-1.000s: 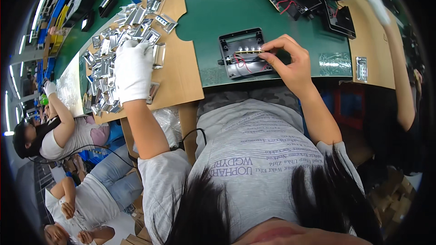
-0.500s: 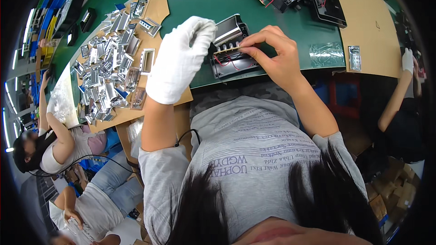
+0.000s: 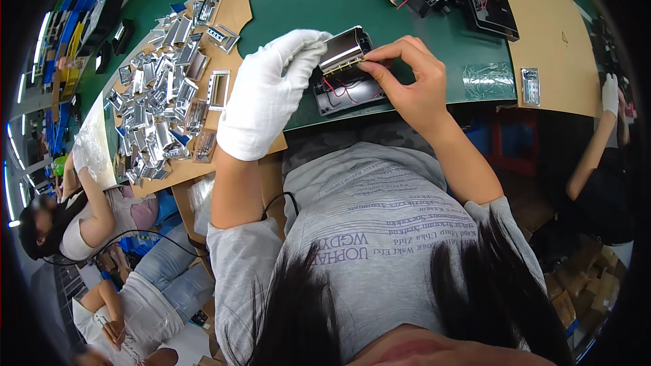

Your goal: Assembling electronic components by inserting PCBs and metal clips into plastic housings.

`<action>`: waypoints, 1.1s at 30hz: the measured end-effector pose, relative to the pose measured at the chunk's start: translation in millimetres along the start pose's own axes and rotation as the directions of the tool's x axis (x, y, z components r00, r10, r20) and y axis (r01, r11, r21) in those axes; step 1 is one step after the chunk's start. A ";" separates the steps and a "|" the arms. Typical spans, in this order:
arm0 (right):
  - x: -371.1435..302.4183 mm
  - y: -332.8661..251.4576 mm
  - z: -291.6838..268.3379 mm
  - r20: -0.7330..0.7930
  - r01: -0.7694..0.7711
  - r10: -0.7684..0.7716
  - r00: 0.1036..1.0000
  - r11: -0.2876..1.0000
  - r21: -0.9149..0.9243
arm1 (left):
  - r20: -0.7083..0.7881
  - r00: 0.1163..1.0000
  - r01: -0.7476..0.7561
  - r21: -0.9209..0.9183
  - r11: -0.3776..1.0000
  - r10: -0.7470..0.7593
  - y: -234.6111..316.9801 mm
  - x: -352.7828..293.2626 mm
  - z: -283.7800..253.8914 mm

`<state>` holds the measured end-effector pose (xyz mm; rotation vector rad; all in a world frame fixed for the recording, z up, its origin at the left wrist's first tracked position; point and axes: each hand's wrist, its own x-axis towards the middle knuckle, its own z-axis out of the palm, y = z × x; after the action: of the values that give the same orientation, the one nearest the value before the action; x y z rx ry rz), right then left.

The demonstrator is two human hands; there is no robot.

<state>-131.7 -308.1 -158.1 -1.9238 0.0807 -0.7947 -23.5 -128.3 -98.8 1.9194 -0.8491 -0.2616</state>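
An opened black device housing has a shiny silver panel (image 3: 344, 51) in its upper part. Along that panel's lower edge lies a narrow circuit board (image 3: 344, 66), seen nearly edge-on. Red wires (image 3: 333, 87) run from the board area down to the lower black shell (image 3: 349, 99). My bare right hand (image 3: 412, 78) pinches the board's right end between thumb and index finger. My left hand (image 3: 274, 88), in a white glove, has its fingers curled at the left edge of the silver-panelled part, gripping it; the fingertips are partly hidden.
Silver metal frames (image 3: 163, 88) lie heaped on a brown board at the left. More black housings (image 3: 485, 10) with red wires stand at the back right. Clear plastic film (image 3: 488, 80) and a wrapped silver piece (image 3: 530, 87) lie to the right. Other people sit at both sides.
The circuit board has turned from showing its row of light spots to edge-on, up against the silver panel. My left hand has shifted slightly right and down, closer to the housing.
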 end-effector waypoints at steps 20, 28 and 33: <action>2.1 -12.2 -20.6 0.158 0.090 -0.051 0.986 0.964 -0.252 | 0.087 0.948 -0.299 0.564 0.769 0.305 0.4 -5.6 4.1; -7.8 -0.8 -25.3 0.217 -0.063 0.080 0.973 0.995 -0.084 | 0.027 0.943 -0.305 0.466 0.830 0.332 1.6 4.2 11.0; -7.1 4.8 -28.3 0.357 -0.075 0.142 0.923 0.978 -0.196 | 0.047 0.966 -0.244 0.479 0.843 0.253 2.5 3.1 8.8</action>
<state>-151.7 -329.8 -157.9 -2.1886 0.0286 -0.3479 -26.8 -137.2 -100.5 2.2298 -1.2266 0.1444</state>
